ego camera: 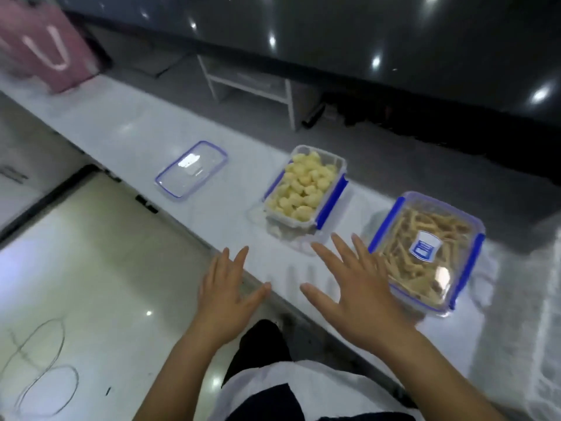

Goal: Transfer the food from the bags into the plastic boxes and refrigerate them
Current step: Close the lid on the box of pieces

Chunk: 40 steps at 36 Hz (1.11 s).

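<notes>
Two clear plastic boxes with blue clasps stand on the white counter (127,123). The middle box (303,189) is uncovered and full of pale yellow puffed snacks. The right box (425,253) holds tan stick snacks and has its lid on, with a blue label on top. A loose clear lid (192,168) with a blue rim lies flat to the left. My left hand (226,294) hovers at the counter's front edge, fingers spread and holding nothing. My right hand (355,293) is spread over the counter, just left of the covered box and below the uncovered one.
A pink paper bag (45,47) stands at the counter's far left end. Crumpled clear plastic (546,314) lies at the right edge. Beyond the counter are a white shelf unit (252,83) and a dark glossy surface. Glossy floor tiles lie to my left.
</notes>
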Available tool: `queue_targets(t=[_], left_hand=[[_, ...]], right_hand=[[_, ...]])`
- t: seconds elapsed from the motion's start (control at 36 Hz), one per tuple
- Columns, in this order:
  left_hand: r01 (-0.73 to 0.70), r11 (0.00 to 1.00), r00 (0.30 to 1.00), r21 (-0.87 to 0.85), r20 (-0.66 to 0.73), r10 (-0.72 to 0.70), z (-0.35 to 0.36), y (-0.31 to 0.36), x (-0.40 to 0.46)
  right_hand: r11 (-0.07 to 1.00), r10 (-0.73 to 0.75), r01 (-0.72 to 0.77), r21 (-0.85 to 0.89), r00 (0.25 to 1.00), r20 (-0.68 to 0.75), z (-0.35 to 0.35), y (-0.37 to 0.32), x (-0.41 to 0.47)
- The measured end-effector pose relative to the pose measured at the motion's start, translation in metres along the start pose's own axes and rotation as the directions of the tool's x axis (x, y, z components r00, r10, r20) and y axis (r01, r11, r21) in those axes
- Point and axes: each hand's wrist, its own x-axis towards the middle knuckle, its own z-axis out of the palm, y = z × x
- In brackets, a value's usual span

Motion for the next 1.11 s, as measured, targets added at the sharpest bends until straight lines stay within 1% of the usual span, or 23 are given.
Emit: queue_targets(t=[0.11, 0.17, 0.25, 0.33, 0.42, 0.47, 0.61, 0.67, 0.72, 0.78, 0.83, 0.89, 0.97, 1.06, 1.11], left_hand=[[0.099, 0.995, 0.995, -0.002, -0.009, -0.099, -0.023, -0.047, 0.019], [0.124, 0.992, 0.992, 0.007, -0.019, -0.124, -0.036, -0.071, 0.038], [0.167, 0.986, 0.986, -0.017, -0.013, -0.167, -0.061, -0.106, 0.075], [0.164, 0.986, 0.986, -0.044, -0.012, -0.164, -0.087, -0.129, 0.113], [0.148, 0.985, 0.989, -0.089, 0.021, -0.147, -0.117, -0.158, 0.157], [0.125, 0.986, 0.992, -0.114, 0.032, -0.122, -0.136, -0.175, 0.188], [0.068, 0.991, 0.996, -0.113, 0.057, -0.062, -0.177, -0.202, 0.265], [0.038, 0.993, 0.997, -0.108, 0.071, -0.030, -0.187, -0.206, 0.292], [0.024, 0.993, 0.994, -0.112, 0.105, -0.012, -0.194, -0.207, 0.314], [0.007, 0.988, 0.991, -0.155, 0.132, 0.013, -0.198, -0.207, 0.330], [-0.028, 0.983, 0.989, -0.184, 0.138, 0.054, -0.198, -0.205, 0.340], [-0.071, 0.980, 0.985, -0.188, 0.144, 0.099, -0.197, -0.202, 0.344], [-0.126, 0.967, 0.975, -0.220, 0.151, 0.161, -0.192, -0.200, 0.342], [-0.106, 0.936, 0.977, -0.335, 0.140, 0.161, -0.187, -0.200, 0.333], [-0.098, 0.905, 0.980, -0.414, 0.116, 0.159, -0.186, -0.200, 0.325]], right_hand=[[0.991, -0.069, 0.074, -0.107, 0.996, 0.049, 0.022, -0.038, 0.037], [0.988, -0.086, 0.095, -0.123, 0.993, 0.075, 0.034, -0.055, 0.053], [0.985, -0.084, 0.101, -0.140, 0.989, 0.126, 0.055, -0.080, 0.085], [0.987, -0.055, 0.081, -0.138, 0.981, 0.183, 0.068, -0.102, 0.117], [0.991, -0.029, 0.055, -0.121, 0.978, 0.207, 0.081, -0.134, 0.160], [0.994, -0.011, 0.033, -0.109, 0.981, 0.193, 0.088, -0.153, 0.192], [0.994, 0.095, -0.078, -0.082, 0.971, 0.221, 0.103, -0.191, 0.272], [0.991, 0.121, -0.104, -0.090, 0.971, 0.206, 0.110, -0.202, 0.298], [0.986, 0.140, -0.121, -0.115, 0.975, 0.173, 0.120, -0.211, 0.316], [0.978, 0.151, -0.126, -0.165, 0.977, 0.152, 0.132, -0.216, 0.330], [0.966, 0.156, -0.124, -0.226, 0.979, 0.133, 0.144, -0.219, 0.338], [0.959, 0.168, -0.135, -0.248, 0.979, 0.116, 0.155, -0.220, 0.343], [0.967, 0.176, -0.159, -0.197, 0.981, 0.075, 0.165, -0.220, 0.342], [0.983, 0.181, -0.181, -0.020, 0.983, 0.003, 0.167, -0.219, 0.335], [0.981, 0.179, -0.178, 0.078, 0.984, -0.010, 0.163, -0.218, 0.326]])
